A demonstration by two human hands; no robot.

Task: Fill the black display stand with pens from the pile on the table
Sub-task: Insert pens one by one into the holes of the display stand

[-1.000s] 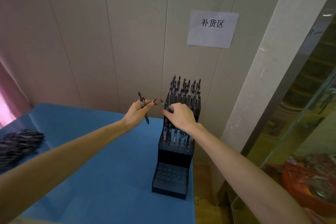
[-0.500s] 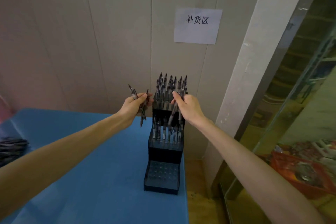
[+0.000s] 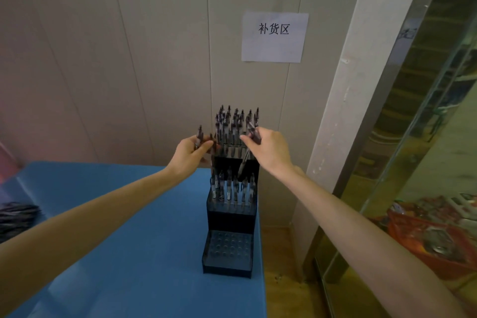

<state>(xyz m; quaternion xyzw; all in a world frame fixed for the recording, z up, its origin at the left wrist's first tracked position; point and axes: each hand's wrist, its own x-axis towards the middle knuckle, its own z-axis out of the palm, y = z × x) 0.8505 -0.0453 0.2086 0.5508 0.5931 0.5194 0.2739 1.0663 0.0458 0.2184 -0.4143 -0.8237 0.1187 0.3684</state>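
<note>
Black pens (image 3: 249, 148) in curled fingers (image 3: 246, 140)

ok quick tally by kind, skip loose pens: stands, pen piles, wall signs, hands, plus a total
black display stand: 1
pile of pens: 1
paper sign: 1
hands: 2, left hand and right hand, each holding pens
total: 5

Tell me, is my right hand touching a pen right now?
Touching. The head view shows the right hand with fingers curled around a pen, which slants down toward the middle tier of the black display stand.
</note>
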